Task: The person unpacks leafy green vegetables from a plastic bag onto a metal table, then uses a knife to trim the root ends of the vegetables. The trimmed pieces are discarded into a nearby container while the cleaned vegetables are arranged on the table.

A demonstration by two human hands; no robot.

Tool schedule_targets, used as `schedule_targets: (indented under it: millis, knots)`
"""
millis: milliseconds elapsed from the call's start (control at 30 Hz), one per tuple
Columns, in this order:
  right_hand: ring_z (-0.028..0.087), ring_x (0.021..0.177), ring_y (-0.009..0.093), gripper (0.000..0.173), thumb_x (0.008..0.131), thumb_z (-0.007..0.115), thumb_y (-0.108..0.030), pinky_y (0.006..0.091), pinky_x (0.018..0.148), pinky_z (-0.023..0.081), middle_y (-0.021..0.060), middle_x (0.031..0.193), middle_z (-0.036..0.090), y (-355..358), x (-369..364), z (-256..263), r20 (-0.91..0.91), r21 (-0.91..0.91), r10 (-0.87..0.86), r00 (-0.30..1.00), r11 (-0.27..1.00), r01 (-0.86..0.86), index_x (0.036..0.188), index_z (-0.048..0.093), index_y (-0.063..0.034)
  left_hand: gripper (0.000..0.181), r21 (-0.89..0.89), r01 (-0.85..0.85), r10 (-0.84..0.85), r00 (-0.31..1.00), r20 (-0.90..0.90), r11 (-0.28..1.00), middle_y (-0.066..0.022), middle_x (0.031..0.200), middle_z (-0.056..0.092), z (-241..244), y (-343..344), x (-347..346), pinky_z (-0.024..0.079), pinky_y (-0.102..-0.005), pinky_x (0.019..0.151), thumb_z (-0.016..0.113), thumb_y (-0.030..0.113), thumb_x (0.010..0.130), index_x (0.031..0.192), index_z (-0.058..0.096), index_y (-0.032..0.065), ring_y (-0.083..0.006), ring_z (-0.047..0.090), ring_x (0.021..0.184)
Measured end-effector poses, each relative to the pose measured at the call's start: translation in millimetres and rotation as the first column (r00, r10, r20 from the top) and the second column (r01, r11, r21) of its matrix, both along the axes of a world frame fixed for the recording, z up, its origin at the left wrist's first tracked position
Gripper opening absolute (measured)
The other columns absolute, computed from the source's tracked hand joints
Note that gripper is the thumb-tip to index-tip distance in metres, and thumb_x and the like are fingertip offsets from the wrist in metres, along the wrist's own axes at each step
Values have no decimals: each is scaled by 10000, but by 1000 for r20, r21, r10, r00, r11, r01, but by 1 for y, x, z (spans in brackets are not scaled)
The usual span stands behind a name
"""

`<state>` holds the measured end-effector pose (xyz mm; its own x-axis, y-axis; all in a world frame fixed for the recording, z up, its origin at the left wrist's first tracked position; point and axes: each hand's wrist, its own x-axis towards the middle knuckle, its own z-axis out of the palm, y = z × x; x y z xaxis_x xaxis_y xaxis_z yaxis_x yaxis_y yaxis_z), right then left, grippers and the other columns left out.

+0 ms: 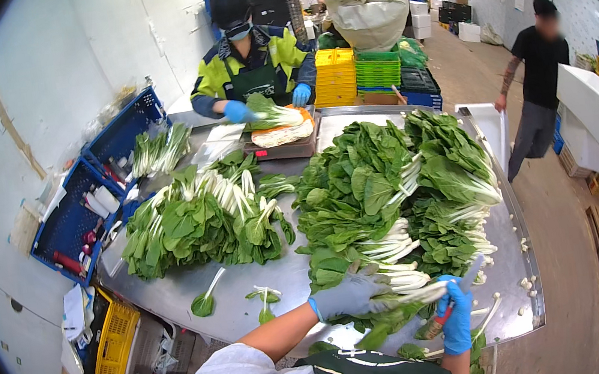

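My left hand [350, 295], in a grey work glove over a blue one, grips a leafy green with white stalks [424, 293], like bok choy. Its stalk end reaches to my right hand [457, 314], which wears a blue glove and is closed around a knife [471, 273]. The blade points up and away to the right, and part of the red handle shows below the fingers. Just beyond both hands lies a large heap of the same greens [355, 179], stalks mostly to the right. Loose leaves lie by my apron, partly hidden under my hands.
Across the steel table [160, 293] a co-worker [252, 62] in blue gloves handles greens on a scale [285, 146]. Another heap [196, 223] lies left. Trimmed stalk ends [528, 283] dot the right edge. Blue crates [69, 228] flank the left; a person [539, 64] walks at right.
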<state>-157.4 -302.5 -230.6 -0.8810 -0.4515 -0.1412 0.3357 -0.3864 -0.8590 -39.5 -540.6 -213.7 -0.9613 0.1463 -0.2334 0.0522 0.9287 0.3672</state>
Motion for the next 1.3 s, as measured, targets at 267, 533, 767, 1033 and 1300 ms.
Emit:
schedule_targets:
  millis: [267,533,767,1033,1300]
  knots:
    - [478,443,81,168,897,661,-159,225,400,366,11,624,557,2,-3,17,-145,168,149,978,978,-124,986,648,-17,578,507,31,62,984,-166,861,-169,1369,492,33,31,-22,306,-442,1089,596,382,893,1381,457,105,-309,436,1302]
    - [479,469,54,303,966,587,-217,199,407,369,14,715,606,12,11,29,-105,220,65,992,975,-41,1212,618,-45,257,989,-140,400,909,113,39,-87,959,608,63,-50,-20,518,-340,801,547,83,822,1070,585,31,-204,601,825]
    - [470,465,66,322,961,571,-303,214,376,333,3,649,555,51,37,-13,110,253,-26,994,968,-3,1114,661,-34,357,941,127,831,515,209,-315,-180,1037,596,140,-324,41,539,-453,887,448,293,958,1167,508,10,-291,623,924]
    - [516,438,145,446,967,506,-370,261,400,414,43,656,612,70,69,-87,343,11,169,924,983,-184,1161,617,15,293,956,78,931,264,252,-281,-163,1098,654,98,-453,76,570,-428,752,441,160,951,1201,550,52,-284,653,848]
    - [552,516,167,502,959,503,-388,268,484,462,96,686,638,84,83,-77,447,16,99,889,993,-119,1177,598,55,153,947,68,898,346,273,-314,-97,783,596,112,-354,13,553,-401,694,487,182,961,948,582,62,-242,601,711]
